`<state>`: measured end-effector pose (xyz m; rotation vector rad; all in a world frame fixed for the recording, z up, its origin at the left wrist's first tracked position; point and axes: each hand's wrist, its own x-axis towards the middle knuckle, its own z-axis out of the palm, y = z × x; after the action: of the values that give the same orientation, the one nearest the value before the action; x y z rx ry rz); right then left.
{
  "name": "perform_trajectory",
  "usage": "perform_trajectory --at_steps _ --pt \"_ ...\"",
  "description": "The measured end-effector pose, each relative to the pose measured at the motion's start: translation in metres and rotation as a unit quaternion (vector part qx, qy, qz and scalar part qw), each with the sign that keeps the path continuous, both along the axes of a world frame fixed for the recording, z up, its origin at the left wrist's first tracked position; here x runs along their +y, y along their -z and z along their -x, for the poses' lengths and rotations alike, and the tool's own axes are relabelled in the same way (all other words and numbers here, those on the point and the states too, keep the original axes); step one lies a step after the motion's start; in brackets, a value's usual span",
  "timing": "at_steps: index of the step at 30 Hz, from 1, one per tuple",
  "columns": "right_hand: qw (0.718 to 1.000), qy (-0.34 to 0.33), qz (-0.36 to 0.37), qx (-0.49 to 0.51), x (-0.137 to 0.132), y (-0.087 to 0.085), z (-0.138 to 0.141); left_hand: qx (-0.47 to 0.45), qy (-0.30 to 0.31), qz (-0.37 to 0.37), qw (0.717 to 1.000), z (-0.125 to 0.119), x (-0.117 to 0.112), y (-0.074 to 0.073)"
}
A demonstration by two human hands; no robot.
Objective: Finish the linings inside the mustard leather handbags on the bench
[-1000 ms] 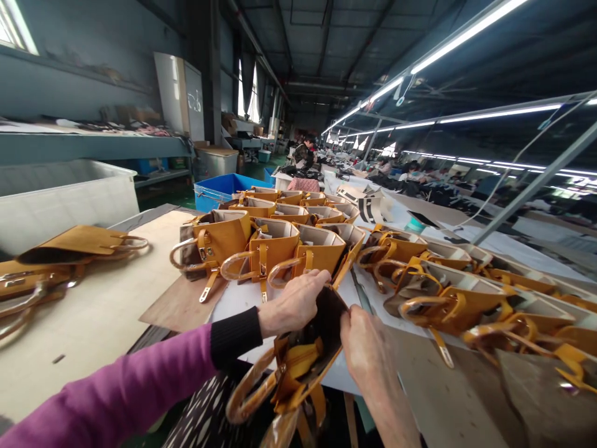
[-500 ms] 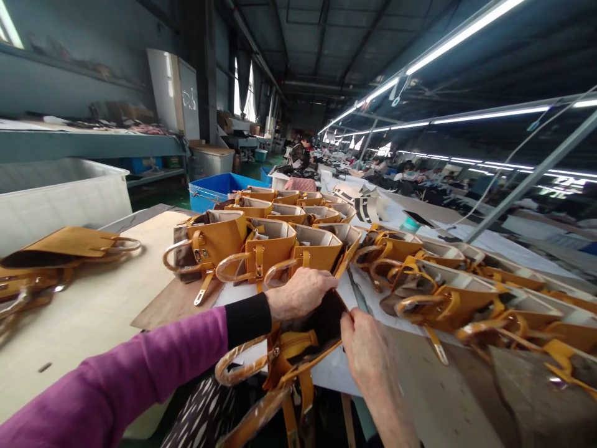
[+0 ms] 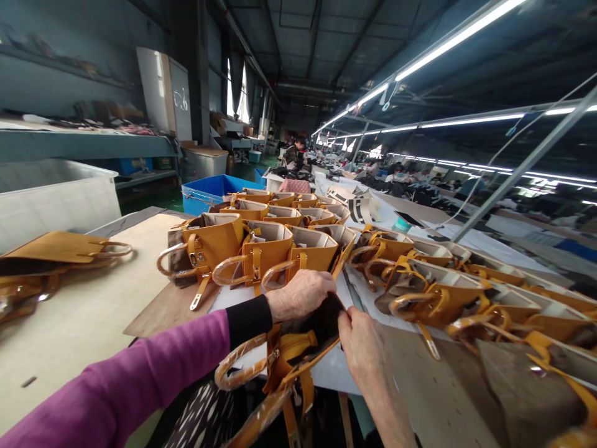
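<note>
- L hand [image 3: 301, 295] is nearly closed, fingers bent tight; it pinches the top edge of the yellow bag [image 3: 324, 320] at the far end.
- R hand [image 3: 366, 345] is nearly closed too; its thumb & fingers pinch the same bag's R edge, just beside the L hand.
- The bag is b/w the 2 hands, tipped, at the counter's [image 3: 79, 336] near side. Can't tell if it rests on anything.
- Its mouth gapes up, so the dark inside shows. Both handles poke out to the L; the low one [image 3: 261, 417] has shiny wrap on it.
- What's new vs. 1 sec ago: the bag is turned a bit, so more of the low handle shows. The L hand is a bit higher. The whole view is swung a bit to the R.
- Vs. ½ sec ago: hands & bag look abt. the same, w/ no let-go.
- What that means: prob. the work is at the edge, & isn't done yet b/c both hands grip there.
- Lots more bags [image 3: 265, 252] stand in rows past the hands, & more bags on the R [image 3: 457, 298]. A few lie on the L [image 3: 56, 246].
- Blue bin [image 3: 217, 193] is behind the rows.
</note>
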<state>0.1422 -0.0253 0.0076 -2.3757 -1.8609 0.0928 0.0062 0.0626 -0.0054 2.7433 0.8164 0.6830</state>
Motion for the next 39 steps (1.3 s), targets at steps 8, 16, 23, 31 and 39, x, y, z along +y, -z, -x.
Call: perform_trajectory --at_steps 8,16,23,31,39 --pt "1.000 0.003 -0.011 0.010 0.002 0.002 0.000 0.011 -0.010 0.017 1.000 -0.006 0.001 -0.001" --pt "1.000 0.004 -0.015 0.004 0.004 0.002 -0.001 0.043 -0.019 0.010 0.999 -0.011 0.001 -0.005" --pt "1.000 0.011 -0.004 -0.003 0.008 -0.001 -0.003 0.019 -0.013 0.028 0.999 -0.009 -0.002 -0.001" --pt "0.999 0.034 0.007 0.019 0.017 0.000 -0.012 0.039 0.012 0.018 0.999 -0.008 -0.005 -0.002" --pt "1.000 -0.002 -0.016 -0.002 0.013 0.008 -0.011 -0.010 -0.016 0.013 1.000 -0.005 0.004 0.003"
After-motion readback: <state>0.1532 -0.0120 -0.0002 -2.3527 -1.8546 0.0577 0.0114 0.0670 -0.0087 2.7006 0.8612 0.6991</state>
